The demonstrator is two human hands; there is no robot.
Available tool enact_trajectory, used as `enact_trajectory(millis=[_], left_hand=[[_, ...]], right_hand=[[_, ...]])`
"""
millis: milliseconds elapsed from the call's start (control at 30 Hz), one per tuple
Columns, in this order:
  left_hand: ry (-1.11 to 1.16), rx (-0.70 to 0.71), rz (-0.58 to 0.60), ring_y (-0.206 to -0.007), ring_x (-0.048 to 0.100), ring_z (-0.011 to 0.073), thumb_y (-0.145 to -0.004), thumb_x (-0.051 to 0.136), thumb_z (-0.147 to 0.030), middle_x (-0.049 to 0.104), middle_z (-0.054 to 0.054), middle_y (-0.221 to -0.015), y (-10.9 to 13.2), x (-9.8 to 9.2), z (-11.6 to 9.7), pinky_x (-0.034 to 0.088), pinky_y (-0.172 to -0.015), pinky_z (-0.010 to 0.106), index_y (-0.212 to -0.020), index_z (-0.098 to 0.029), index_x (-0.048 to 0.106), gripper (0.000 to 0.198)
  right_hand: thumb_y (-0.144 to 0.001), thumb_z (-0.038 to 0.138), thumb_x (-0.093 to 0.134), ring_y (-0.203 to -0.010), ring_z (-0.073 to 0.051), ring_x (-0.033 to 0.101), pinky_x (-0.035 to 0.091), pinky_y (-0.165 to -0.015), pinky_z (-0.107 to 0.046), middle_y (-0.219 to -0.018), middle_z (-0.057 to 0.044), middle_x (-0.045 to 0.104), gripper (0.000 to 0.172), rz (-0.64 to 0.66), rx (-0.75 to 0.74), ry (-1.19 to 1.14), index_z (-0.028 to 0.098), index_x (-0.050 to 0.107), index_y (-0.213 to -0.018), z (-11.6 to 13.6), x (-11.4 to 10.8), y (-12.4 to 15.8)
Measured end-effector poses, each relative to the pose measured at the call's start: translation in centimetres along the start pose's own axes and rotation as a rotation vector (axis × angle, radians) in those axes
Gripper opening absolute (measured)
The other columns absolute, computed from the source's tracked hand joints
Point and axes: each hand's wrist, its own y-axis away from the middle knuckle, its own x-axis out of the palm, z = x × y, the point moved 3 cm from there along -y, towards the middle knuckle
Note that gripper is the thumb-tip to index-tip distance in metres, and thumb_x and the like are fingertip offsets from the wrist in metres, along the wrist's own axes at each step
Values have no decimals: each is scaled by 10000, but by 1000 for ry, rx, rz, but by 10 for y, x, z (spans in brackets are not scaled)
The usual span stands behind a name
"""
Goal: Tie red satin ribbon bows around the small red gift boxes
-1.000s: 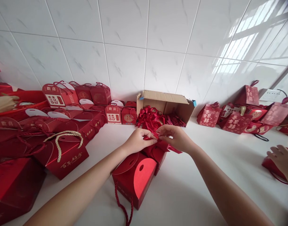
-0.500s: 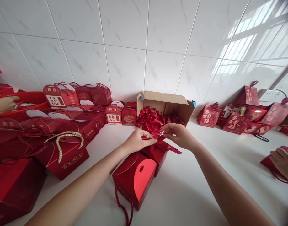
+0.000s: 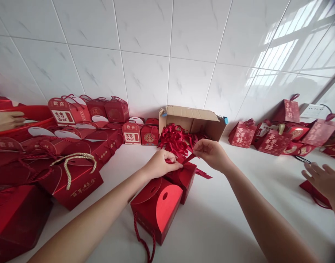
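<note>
My left hand [image 3: 160,164] and my right hand [image 3: 211,153] both pinch a red ribbon [image 3: 191,163] over a small red gift box [image 3: 183,179] on the white counter [image 3: 211,219]. The right hand draws one ribbon end up and to the right, while a loose tail lies on the counter to the box's right. Just in front of that box stands a larger red gift box [image 3: 156,208] with round flaps and a cord handle. Behind my hands a cardboard carton [image 3: 193,120] lies on its side, spilling red ribbon bows [image 3: 175,139].
Several red gift boxes and bags crowd the left side [image 3: 74,179] and stand against the tiled wall. More red bags [image 3: 271,140] stand at the back right. Another person's hand [image 3: 322,180] hovers over a flat red bag at the right edge; another hand shows at far left [image 3: 8,120].
My right hand has pulled the ribbon end up and to the right, away from my left hand. The other person's hand at the right has lifted and spread its fingers.
</note>
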Motion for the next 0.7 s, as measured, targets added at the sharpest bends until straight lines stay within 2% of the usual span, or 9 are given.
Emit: enact_trajectory(millis=[100,200,300,467,567,700], left_hand=[[12,8,11,-834,622,211,-688,667,-406,589,1,-597,0,-1,2,457,-738,278,-472,-176,355,444],[28,-4,16,-825,628,197,-652,705,-380,693,29,-773,1,-4,1,457,-745,278,-518,-164,482,338],[21,-19,13,-803,621,176,-632,726,-402,713,37,-893,1,-8,-1,451,-734,269,-600,-160,567,291],[28,-56,-40,-705,594,146,-689,660,-494,704,26,-803,0,-6,-1,433,-667,255,-618,-148,637,355],[38,-66,-38,-647,571,130,-688,668,-459,696,23,-751,-1,-4,1,418,-618,244,-592,-140,638,334],[55,-26,16,-677,580,140,-679,685,-396,697,30,-737,-1,-3,-1,424,-638,248,-535,-140,585,310]], right_hand=[[-713,279,649,-661,-137,552,478,-613,-286,-718,-19,593,149,-8,25,-11,173,544,-706,-4,0,-1],[-726,288,645,-686,-144,565,482,-628,-291,-748,-24,604,144,27,36,8,169,566,-746,-5,0,0],[-742,300,646,-714,-151,581,485,-638,-291,-787,-34,616,160,56,38,9,166,581,-800,-1,-1,1],[-753,303,641,-734,-162,594,491,-675,-310,-795,-43,635,152,42,10,53,164,598,-799,10,0,3],[-759,307,634,-738,-161,591,486,-686,-308,-787,-42,633,148,30,-8,25,167,603,-794,10,4,3],[-735,329,659,-694,-143,564,464,-638,-282,-743,-30,607,180,12,18,-75,164,590,-760,4,9,2]])
